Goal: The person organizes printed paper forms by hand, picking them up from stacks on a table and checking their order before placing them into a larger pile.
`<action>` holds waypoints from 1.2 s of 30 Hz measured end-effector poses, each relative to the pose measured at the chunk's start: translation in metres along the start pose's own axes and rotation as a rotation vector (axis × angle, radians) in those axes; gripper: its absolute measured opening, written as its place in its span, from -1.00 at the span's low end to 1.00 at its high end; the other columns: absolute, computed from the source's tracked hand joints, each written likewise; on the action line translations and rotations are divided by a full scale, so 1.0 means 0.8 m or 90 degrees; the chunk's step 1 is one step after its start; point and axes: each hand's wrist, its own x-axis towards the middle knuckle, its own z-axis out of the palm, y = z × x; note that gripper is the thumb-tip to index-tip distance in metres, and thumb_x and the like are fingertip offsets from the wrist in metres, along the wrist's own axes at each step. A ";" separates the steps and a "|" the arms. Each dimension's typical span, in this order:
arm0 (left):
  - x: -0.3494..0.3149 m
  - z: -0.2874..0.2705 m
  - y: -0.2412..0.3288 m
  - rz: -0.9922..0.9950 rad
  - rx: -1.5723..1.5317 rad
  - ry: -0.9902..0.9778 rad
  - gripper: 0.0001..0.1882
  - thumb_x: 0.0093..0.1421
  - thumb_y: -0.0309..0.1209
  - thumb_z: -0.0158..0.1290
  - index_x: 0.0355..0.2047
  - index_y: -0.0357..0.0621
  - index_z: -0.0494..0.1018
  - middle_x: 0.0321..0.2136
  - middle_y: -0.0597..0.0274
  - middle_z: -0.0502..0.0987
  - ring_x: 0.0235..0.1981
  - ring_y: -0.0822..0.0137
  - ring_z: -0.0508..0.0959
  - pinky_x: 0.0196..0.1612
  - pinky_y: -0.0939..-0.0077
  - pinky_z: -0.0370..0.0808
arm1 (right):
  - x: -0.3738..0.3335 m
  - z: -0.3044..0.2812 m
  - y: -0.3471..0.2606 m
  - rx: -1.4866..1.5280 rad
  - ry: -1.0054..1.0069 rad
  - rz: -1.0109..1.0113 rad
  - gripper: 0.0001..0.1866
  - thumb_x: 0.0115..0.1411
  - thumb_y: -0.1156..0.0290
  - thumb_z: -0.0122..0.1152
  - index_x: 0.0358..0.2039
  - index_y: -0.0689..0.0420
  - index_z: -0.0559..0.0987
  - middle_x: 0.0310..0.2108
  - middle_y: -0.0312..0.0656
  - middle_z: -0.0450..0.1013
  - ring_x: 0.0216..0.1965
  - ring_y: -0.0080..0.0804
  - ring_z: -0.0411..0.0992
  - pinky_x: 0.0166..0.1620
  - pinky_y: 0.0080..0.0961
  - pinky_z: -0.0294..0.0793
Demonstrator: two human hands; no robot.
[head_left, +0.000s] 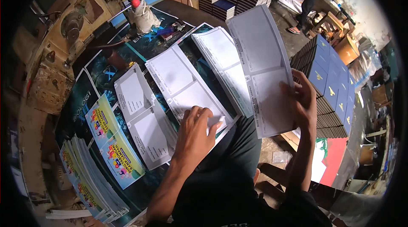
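Collating printed sheets, mid-pick. Left hand [196, 131] is down on the middle stack of white sheets [187, 88], near the bench's [102, 67] near edge; fingers [211, 125] curl and pinch up the corner of the top sheet, thumb under it by the look of it. Right hand [302, 101] holds a gathered white sheet set [263, 69] up off the bench's right edge, fingers wrapped over its right edge, thumb hidden behind the paper. More white stacks lie along the bench: one to the right [221, 63], one to the left [142, 120]. Colourful cover stacks [111, 142] sit toward the left end.

Judgement: step is lifting one sheet off the middle stack. Next move calls for peeling only a single sheet clear, then squaring it to the held set.
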 end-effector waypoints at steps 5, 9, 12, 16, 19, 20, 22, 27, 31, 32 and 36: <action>-0.016 0.020 0.015 0.026 0.005 0.082 -0.84 0.19 -0.55 0.12 -0.20 -0.25 0.47 -0.20 0.03 0.51 -0.11 -0.03 0.52 0.01 0.11 0.40 | 0.018 0.024 0.014 -0.019 -0.003 0.026 -0.56 0.29 0.43 0.26 0.15 0.25 0.42 -0.20 -0.09 0.59 -0.23 -0.56 0.51 -0.17 -0.62 0.46; -0.040 0.026 0.020 0.009 -0.094 0.203 -0.89 0.27 -0.61 0.04 -0.20 -0.26 0.44 -0.33 0.06 0.56 -0.26 -0.01 0.62 -0.15 0.22 0.52 | 0.035 0.047 0.033 0.015 -0.034 0.027 -0.58 0.28 0.46 0.25 0.13 0.25 0.42 -0.21 -0.08 0.57 -0.25 -0.53 0.50 -0.21 -0.60 0.47; -0.061 0.019 0.016 -0.010 -0.158 0.329 -0.93 0.31 -0.61 0.02 -0.20 -0.28 0.43 -0.39 0.04 0.56 -0.34 0.10 0.65 -0.26 0.35 0.54 | 0.038 0.089 0.040 0.042 -0.102 0.076 -0.57 0.27 0.49 0.25 0.14 0.21 0.43 -0.25 -0.08 0.56 -0.28 -0.51 0.50 -0.25 -0.57 0.47; -0.069 0.013 0.004 0.030 -0.197 0.295 -0.91 0.31 -0.61 0.03 -0.18 -0.28 0.43 -0.38 0.07 0.57 -0.33 0.22 0.65 -0.25 0.43 0.54 | 0.032 0.159 0.073 -0.084 -0.180 0.060 -0.47 0.23 0.48 0.32 0.20 0.22 0.40 -0.19 -0.03 0.54 -0.20 -0.43 0.48 -0.17 -0.48 0.47; -0.068 -0.011 -0.005 0.061 -0.255 0.215 -0.82 0.27 -0.57 0.11 -0.12 -0.24 0.45 -0.27 0.06 0.64 -0.26 0.16 0.67 -0.16 0.34 0.56 | 0.021 0.174 0.080 0.089 -0.195 0.032 -0.43 0.23 0.48 0.27 0.23 0.32 0.35 -0.12 0.00 0.52 -0.11 -0.36 0.48 -0.06 -0.45 0.47; -0.068 -0.034 -0.002 0.070 -0.233 0.210 -0.75 0.24 -0.48 0.18 -0.09 -0.22 0.46 -0.17 0.04 0.63 -0.19 0.10 0.66 -0.09 0.26 0.55 | 0.024 0.171 0.080 0.129 -0.209 0.039 -0.43 0.24 0.48 0.25 0.23 0.35 0.34 -0.09 0.02 0.51 -0.07 -0.33 0.48 -0.02 -0.45 0.47; -0.088 -0.066 -0.024 -0.086 -0.162 0.138 -0.65 0.16 -0.38 0.29 -0.10 -0.20 0.45 -0.16 0.03 0.59 -0.11 0.06 0.61 -0.02 0.22 0.52 | 0.025 0.170 0.056 -0.042 -0.214 0.126 -0.40 0.30 0.27 0.21 0.26 0.33 0.35 0.07 0.09 0.45 0.08 -0.24 0.44 0.14 -0.37 0.40; -0.124 -0.103 -0.067 -0.102 0.083 0.046 -0.54 -0.01 -0.27 0.42 -0.19 -0.15 0.46 -0.13 0.12 0.44 -0.05 0.02 0.52 0.01 0.16 0.49 | 0.026 0.179 0.049 -0.145 -0.121 0.195 -0.13 0.26 -0.27 0.12 0.23 0.31 0.42 0.17 0.14 0.41 0.19 -0.10 0.38 0.30 -0.25 0.22; -0.138 -0.116 -0.088 -0.090 -0.086 0.027 -0.72 0.11 -0.41 0.30 -0.23 -0.24 0.50 -0.13 0.10 0.54 -0.08 0.06 0.59 -0.01 0.23 0.50 | 0.021 0.191 0.039 -0.162 -0.158 0.115 -0.12 0.09 -0.03 0.45 0.19 0.43 0.39 -0.04 0.17 0.51 0.00 -0.16 0.50 0.10 -0.30 0.44; -0.141 -0.118 -0.093 -0.081 -0.141 0.037 -0.78 0.15 -0.46 0.26 -0.23 -0.27 0.50 -0.15 0.08 0.58 -0.12 0.08 0.62 -0.03 0.26 0.51 | 0.016 0.195 0.037 -0.171 -0.137 0.085 -0.10 0.02 0.10 0.55 0.19 0.47 0.38 -0.12 0.19 0.54 -0.07 -0.20 0.54 0.01 -0.34 0.51; -0.155 -0.112 -0.076 -0.189 -0.218 0.073 -0.90 0.25 -0.56 0.10 -0.22 -0.27 0.50 -0.23 0.03 0.61 -0.20 0.18 0.67 -0.13 0.41 0.53 | 0.023 0.196 0.034 -0.214 -0.171 0.084 -0.08 -0.09 0.30 0.63 0.19 0.50 0.35 -0.23 0.19 0.55 -0.20 -0.24 0.57 -0.14 -0.42 0.56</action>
